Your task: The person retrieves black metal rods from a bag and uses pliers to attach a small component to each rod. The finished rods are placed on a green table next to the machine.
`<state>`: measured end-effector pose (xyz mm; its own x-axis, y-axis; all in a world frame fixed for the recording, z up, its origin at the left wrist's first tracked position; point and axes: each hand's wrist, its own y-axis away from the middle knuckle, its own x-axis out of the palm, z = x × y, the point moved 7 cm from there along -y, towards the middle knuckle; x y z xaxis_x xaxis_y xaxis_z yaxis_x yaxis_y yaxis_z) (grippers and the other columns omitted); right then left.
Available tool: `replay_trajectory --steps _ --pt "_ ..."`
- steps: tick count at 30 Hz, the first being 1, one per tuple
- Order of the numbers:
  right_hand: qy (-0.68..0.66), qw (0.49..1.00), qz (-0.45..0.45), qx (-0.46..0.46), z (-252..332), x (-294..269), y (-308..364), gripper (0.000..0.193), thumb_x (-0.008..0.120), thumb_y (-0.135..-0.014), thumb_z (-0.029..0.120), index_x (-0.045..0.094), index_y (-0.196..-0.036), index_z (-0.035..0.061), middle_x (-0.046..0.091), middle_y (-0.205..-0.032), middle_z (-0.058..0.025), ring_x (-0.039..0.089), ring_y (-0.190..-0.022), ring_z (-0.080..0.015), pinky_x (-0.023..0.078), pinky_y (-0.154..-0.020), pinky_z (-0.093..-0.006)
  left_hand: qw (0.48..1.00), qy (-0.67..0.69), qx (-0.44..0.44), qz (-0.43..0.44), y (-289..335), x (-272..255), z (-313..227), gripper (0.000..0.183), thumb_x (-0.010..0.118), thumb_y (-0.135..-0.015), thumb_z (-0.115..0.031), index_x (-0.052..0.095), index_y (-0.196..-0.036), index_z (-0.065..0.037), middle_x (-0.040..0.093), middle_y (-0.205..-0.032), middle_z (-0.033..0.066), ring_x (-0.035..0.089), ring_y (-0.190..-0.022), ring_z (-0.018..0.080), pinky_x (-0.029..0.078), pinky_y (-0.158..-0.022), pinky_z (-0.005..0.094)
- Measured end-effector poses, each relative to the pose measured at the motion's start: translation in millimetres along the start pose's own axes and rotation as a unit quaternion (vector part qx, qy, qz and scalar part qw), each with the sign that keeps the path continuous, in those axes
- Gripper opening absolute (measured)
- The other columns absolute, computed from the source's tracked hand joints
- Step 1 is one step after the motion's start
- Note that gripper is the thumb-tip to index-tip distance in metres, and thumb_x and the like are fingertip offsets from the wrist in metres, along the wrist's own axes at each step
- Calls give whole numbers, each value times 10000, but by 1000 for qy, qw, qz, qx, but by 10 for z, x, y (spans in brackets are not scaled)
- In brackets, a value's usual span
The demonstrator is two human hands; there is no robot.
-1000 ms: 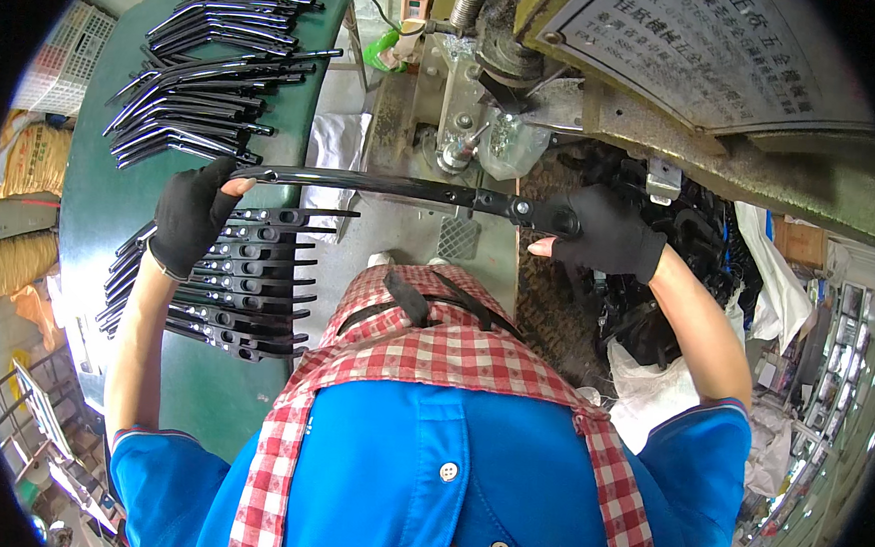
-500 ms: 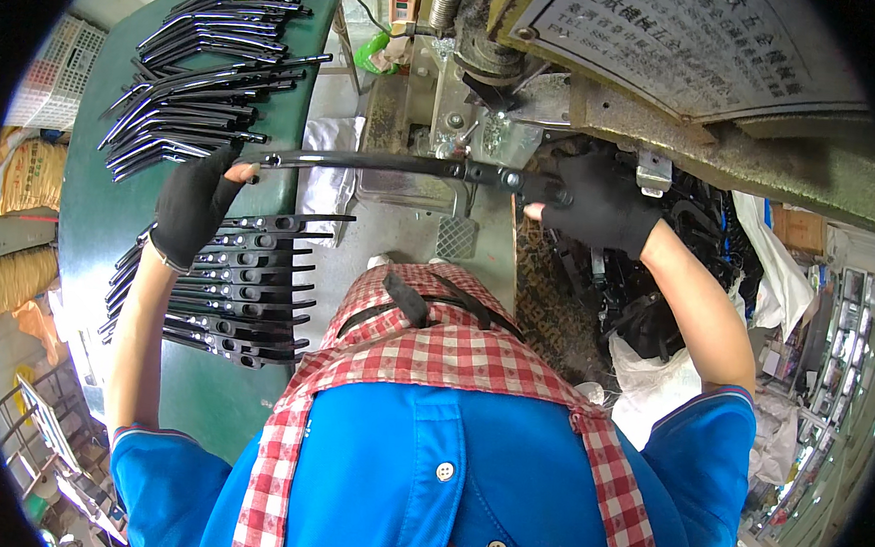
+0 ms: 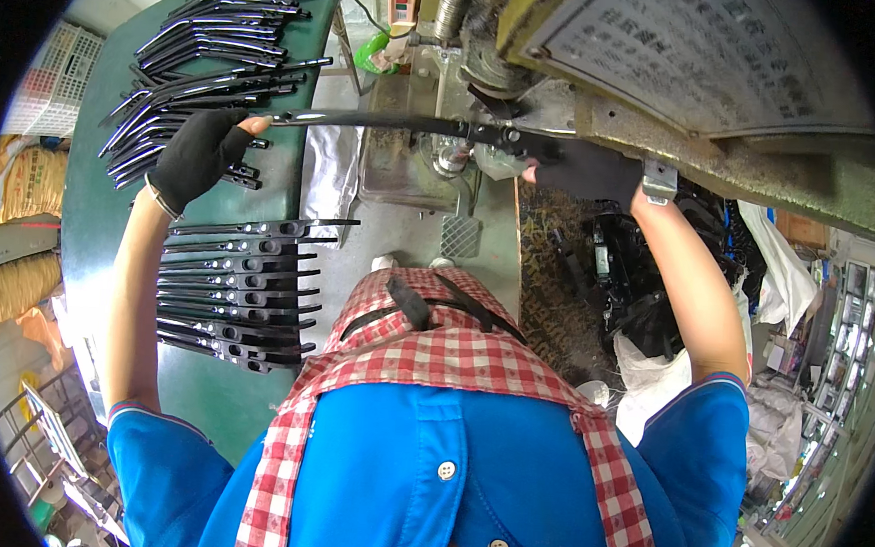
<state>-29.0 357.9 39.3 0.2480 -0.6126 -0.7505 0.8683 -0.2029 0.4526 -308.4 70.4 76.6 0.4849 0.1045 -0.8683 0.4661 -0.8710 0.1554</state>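
Note:
A long black metal bar [image 3: 377, 121] stretches level between my two hands, in front of a metal machine [image 3: 453, 99]. My left hand [image 3: 200, 154], in a black fingerless glove, is closed on the bar's left end above the green table. Round its wider right end, which has holes and a pin-like fitting, my right hand [image 3: 592, 173] is closed in the same kind of glove. That hand is beside the machine's frame and a small metal bracket [image 3: 660, 181], and partly hides the bar's end.
Bent black tubes [image 3: 217, 34] lie piled on the green table [image 3: 205, 395], with a row of black flat-ended parts [image 3: 241, 292] nearer me. A machine plate [image 3: 701, 59] overhangs at upper right. Below are a foot pedal [image 3: 460, 237] and a heap of black parts [image 3: 637, 286].
Both hands have moved the bar away from me, closer to the machine. My right hand has gone further under the machine's overhang, next to the bracket.

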Motion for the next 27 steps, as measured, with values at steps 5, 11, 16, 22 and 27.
replay_trajectory --steps 5,11,16,22,27 --pt "-6 999 -49 -18 -178 199 -141 399 737 -769 343 573 -991 56 616 -856 -104 590 -820 -222 464 -744 -369 996 -59 41 -49 9 27 -149 436 539 -937 -437 662 -867 -24 581 -640 195 582 -603 369 432 -564 429" --pt "116 989 -73 61 -56 62 -17 573 697 -745 453 593 -1152 63 633 -1023 -224 628 -959 -347 484 -827 -440 958 -71 231 -153 -35 44 -584 256 594 -893 -325 638 -1022 -108 642 -833 136 630 -769 337 487 -644 430" --pt "206 932 -298 -27 288 -68 263 448 742 -726 299 610 -1109 106 642 -983 -172 626 -896 -339 486 -770 -444 952 -137 249 -116 -245 291 -959 198 638 -825 -201 625 -1011 -136 636 -835 121 634 -782 338 498 -627 430" --pt "29 887 -397 -234 1056 202 875 202 720 -737 143 608 -882 59 618 -843 -109 608 -791 -296 483 -699 -388 962 -128 228 -77 -263 404 -863 185 625 -843 -214 621 -1004 -123 631 -793 133 631 -750 350 493 -628 438" --pt "-78 950 -223 -205 734 662 490 134 664 -806 117 604 -887 28 637 -831 -124 631 -771 -274 497 -696 -368 959 -122 247 -72 -231 343 -900 162 618 -852 -231 593 -953 -108 619 -775 129 625 -730 350 488 -618 438"
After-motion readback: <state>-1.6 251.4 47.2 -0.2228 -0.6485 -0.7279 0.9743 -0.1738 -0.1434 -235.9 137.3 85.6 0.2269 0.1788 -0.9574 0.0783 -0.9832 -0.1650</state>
